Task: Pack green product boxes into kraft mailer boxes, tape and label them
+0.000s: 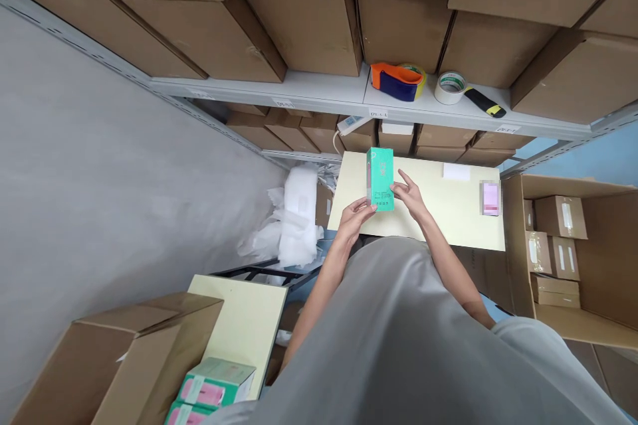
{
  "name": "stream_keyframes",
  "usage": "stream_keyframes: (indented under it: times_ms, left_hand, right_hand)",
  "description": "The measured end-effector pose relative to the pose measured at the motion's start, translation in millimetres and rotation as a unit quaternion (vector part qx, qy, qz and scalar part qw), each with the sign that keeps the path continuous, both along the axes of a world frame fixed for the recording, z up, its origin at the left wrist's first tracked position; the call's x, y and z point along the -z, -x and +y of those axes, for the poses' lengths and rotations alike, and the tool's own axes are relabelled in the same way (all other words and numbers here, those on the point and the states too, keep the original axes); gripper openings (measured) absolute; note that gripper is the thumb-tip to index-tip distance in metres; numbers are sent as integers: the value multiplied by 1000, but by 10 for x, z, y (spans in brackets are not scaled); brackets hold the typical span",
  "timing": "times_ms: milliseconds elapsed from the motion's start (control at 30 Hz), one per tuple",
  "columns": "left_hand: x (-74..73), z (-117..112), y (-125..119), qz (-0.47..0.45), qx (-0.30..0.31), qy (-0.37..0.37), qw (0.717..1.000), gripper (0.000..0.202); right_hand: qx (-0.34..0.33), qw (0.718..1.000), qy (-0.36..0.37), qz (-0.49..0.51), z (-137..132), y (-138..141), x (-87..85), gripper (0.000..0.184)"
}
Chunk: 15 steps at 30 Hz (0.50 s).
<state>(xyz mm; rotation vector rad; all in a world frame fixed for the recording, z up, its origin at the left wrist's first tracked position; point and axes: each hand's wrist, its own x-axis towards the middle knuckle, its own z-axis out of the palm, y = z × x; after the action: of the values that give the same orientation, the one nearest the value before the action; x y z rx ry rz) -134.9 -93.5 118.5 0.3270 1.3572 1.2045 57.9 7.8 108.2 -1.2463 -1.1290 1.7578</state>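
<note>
A green printed carton [381, 176] is held upright above the pale yellow tabletop [428, 202]. My left hand [355, 218] grips its lower left edge, thumb on the front face and the other fingers mostly behind. Against the carton's right side rests my right hand [409, 195], its thumb side touching the box while the index finger stretches up and away. The right fingers are spread rather than wrapped round it.
An orange tape dispenser [397, 82], a tape roll [450, 87] and a black-and-yellow box cutter [484, 102] lie on the shelf. A pink-screened phone [491, 199] is at the table's right. Bubble wrap [300, 212] stands left. An open carton [605, 246] holds several small boxes.
</note>
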Motion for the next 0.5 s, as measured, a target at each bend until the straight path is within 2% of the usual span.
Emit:
stream_keyframes:
  times_ms: [133, 233, 400, 500]
  left_hand:
    - [105, 27, -18, 102, -31, 0, 994, 70]
    - [142, 36, -82, 153, -45, 1, 987, 71]
    - [103, 44, -272, 232, -61, -8, 971, 69]
    - [58, 59, -311, 233, -53, -22, 971, 70]
  right_hand:
    - [24, 998, -39, -37, 0, 115, 19, 135]
    - [34, 995, -58, -72, -24, 213, 16, 132]
    - [31, 984, -90, -153, -58, 298, 8, 123]
    - [55, 985, -75, -147, -39, 258, 13, 125]
